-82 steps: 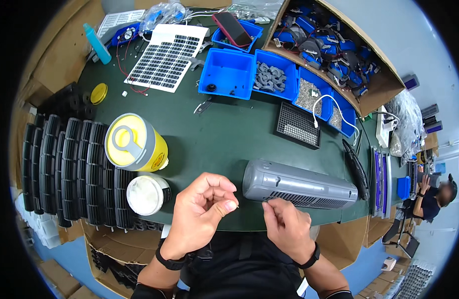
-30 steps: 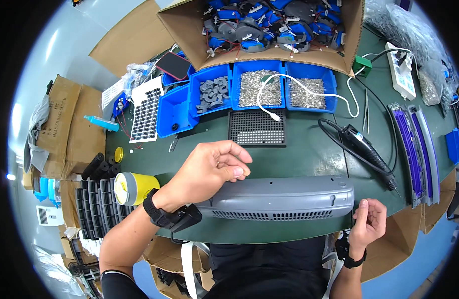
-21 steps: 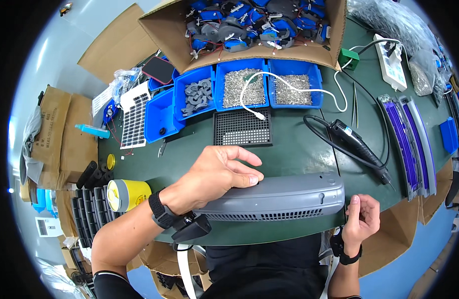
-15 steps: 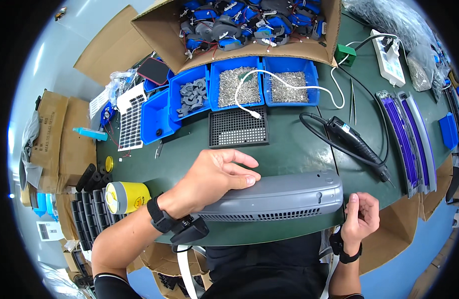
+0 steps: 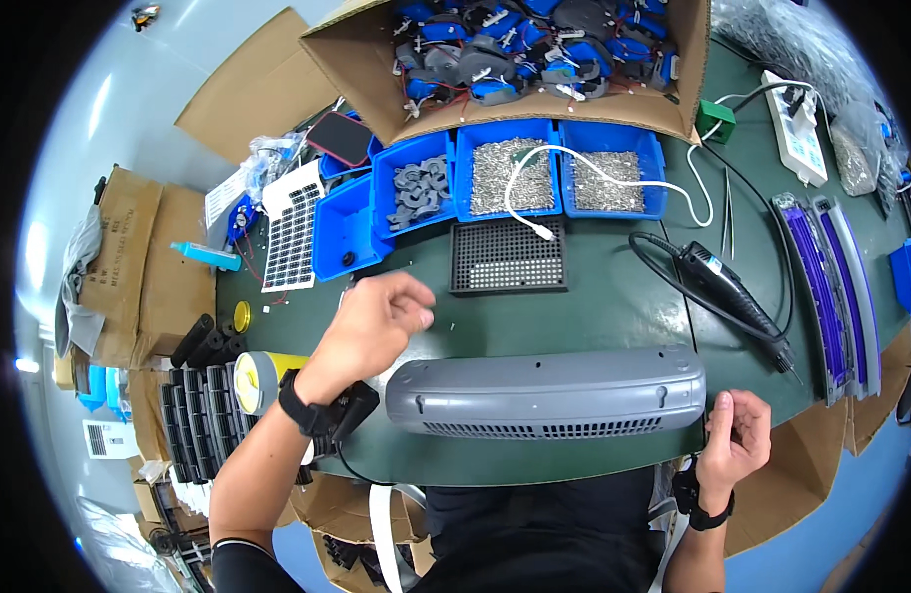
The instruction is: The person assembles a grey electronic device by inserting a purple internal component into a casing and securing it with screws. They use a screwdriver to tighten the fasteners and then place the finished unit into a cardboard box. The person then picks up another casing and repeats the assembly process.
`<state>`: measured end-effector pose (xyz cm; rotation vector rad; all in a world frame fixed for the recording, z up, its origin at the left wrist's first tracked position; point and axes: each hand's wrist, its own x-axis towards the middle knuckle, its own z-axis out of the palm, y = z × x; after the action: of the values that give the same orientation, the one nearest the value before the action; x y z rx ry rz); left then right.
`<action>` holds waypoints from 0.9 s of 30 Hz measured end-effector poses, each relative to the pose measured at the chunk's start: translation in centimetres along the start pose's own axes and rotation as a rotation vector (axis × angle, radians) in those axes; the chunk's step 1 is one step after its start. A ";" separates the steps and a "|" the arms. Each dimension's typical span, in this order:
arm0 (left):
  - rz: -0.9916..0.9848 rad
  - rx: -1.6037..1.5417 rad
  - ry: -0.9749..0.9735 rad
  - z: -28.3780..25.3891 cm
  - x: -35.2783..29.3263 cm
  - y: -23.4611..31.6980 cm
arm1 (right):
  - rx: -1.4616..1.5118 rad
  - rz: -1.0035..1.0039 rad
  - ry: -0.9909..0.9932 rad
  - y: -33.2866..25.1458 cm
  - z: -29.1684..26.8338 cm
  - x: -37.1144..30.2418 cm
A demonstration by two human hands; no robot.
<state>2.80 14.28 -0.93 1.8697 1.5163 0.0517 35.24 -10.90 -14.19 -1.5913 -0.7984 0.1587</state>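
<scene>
A long grey plastic housing (image 5: 549, 387) lies across the near part of the green table, its slotted grille facing me. Just beyond its left end my left hand (image 5: 381, 321) hovers apart from it, the fingers loosely bent and nothing seen in them. My right hand (image 5: 738, 440) is beside the housing's right end, thumb apart from the curled fingers and no object visible between them. Whether it touches the housing I cannot tell. A black perforated tray (image 5: 510, 282) with rows of small silver pieces sits behind the housing. To the right lies a black electric screwdriver (image 5: 732, 296) on its cord.
Blue bins (image 5: 465, 208) with screws and grey parts stand behind the tray, below a cardboard box (image 5: 524, 114) of blue-and-grey wired parts. A yellow cup (image 5: 262, 381) is by my left forearm. Purple-and-grey strips (image 5: 821, 296), tweezers (image 5: 728, 212) and a white power strip (image 5: 797, 138) lie right.
My left hand has left the top of the housing and moved left and away from me. The housing's left end now shows. My right hand stays beside the right end.
</scene>
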 end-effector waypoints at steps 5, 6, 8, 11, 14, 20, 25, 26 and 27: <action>-0.038 0.001 -0.075 1.1 0.6 -1.5 | -0.041 -0.021 -0.023 0.2 0.0 0.1; -0.020 0.003 -0.069 1.3 0.8 -1.4 | -0.050 -0.025 -0.029 0.1 0.0 0.1; -0.021 0.037 -0.117 1.7 1.6 -0.6 | -0.038 -0.016 -0.023 0.0 0.1 0.1; 0.012 0.093 -0.159 1.9 2.1 -0.2 | -0.035 -0.006 -0.018 -0.1 0.1 0.1; 0.089 0.172 -0.158 2.2 1.9 0.2 | -0.063 0.021 -0.018 0.0 -0.1 0.0; -0.037 -0.246 -0.326 0.9 -0.2 4.9 | -0.105 -0.056 -0.022 -0.2 -0.1 0.3; -0.014 -0.389 -0.425 -1.1 -3.0 9.2 | -0.131 -0.112 -0.092 -0.3 -0.6 0.6; -0.005 -0.444 -0.460 -0.9 -3.1 9.7 | -0.122 -0.116 -0.096 -0.4 -0.6 0.6; 0.004 -0.499 -0.495 -0.2 -3.2 10.4 | -0.132 -0.117 -0.093 -0.4 -0.7 0.6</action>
<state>10.42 11.13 6.11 1.3572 1.0394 -0.0287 35.86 -11.14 -13.51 -1.6660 -0.9888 0.0979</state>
